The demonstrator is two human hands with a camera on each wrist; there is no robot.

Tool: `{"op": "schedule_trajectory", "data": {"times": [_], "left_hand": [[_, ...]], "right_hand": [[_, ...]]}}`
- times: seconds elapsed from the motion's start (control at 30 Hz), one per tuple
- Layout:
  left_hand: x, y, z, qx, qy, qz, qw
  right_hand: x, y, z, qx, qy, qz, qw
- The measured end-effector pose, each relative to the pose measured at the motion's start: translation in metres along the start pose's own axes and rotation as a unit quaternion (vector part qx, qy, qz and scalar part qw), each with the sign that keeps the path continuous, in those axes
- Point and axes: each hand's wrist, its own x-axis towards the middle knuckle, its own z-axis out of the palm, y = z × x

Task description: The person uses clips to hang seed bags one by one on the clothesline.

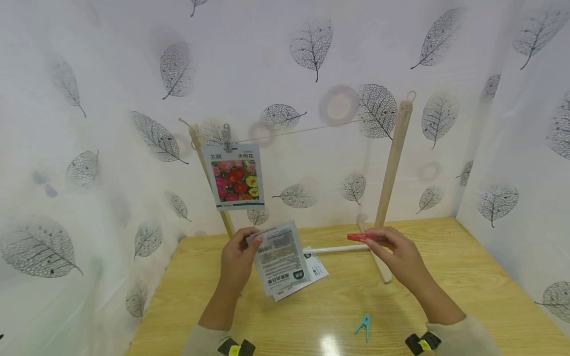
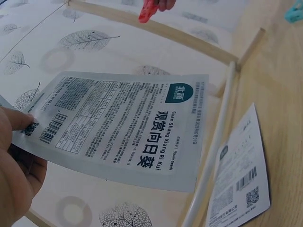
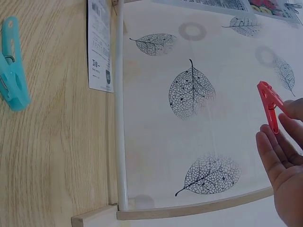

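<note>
Turquoise in colour, a small clothespin (image 1: pixel 363 325) lay on the near part of the wooden table (image 1: pixel 329 309). Beyond it, the left hand (image 1: pixel 238 257) pinched a seed packet (image 1: pixel 281 259) between thumb and fingers, above a second packet (image 1: pixel 318 268) lying on the table. To the right, the right hand (image 1: pixel 398 249) pinched a red clothespin (image 1: pixel 357 237) between thumb and fingertips. Farther back, a white rod (image 1: pixel 340 248) ran low between two wooden posts (image 1: pixel 394 163). String (image 1: pixel 307 130) joined their tops; a metal clip (image 1: pixel 226 136) held a flower-pictured packet (image 1: pixel 236 183) at left, before far leaf-printed sheeting (image 1: pixel 267 59).
</note>
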Motion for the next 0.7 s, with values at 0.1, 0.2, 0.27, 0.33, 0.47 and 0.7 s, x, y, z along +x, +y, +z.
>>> {"op": "schedule_trajectory", "data": {"times": [0.1, 0.2, 0.27, 0.33, 0.47, 0.7], "left_hand": [[0.001, 0.000, 0.001, -0.002, 0.002, 0.002, 1.0000], [0.002, 0.002, 0.002, -0.003, 0.002, 0.006, 1.0000], [0.002, 0.003, 0.002, -0.005, 0.003, 0.006, 1.0000], [0.003, 0.004, 0.002, -0.006, 0.002, 0.004, 1.0000], [0.003, 0.005, 0.002, 0.000, 0.002, 0.002, 1.0000], [0.004, 0.009, 0.003, 0.007, 0.006, 0.017, 0.9998]], "right_hand": [[0.002, -0.002, 0.001, 0.008, 0.003, -0.008, 0.9999], [0.004, -0.002, 0.002, 0.016, 0.011, -0.020, 0.9996], [0.005, -0.003, 0.002, 0.017, 0.016, -0.023, 0.9995], [0.006, -0.003, 0.003, 0.018, 0.020, -0.023, 0.9994], [0.008, -0.006, 0.003, 0.018, 0.025, -0.021, 0.9993], [0.012, -0.008, 0.002, 0.031, 0.026, -0.023, 0.9989]]}}
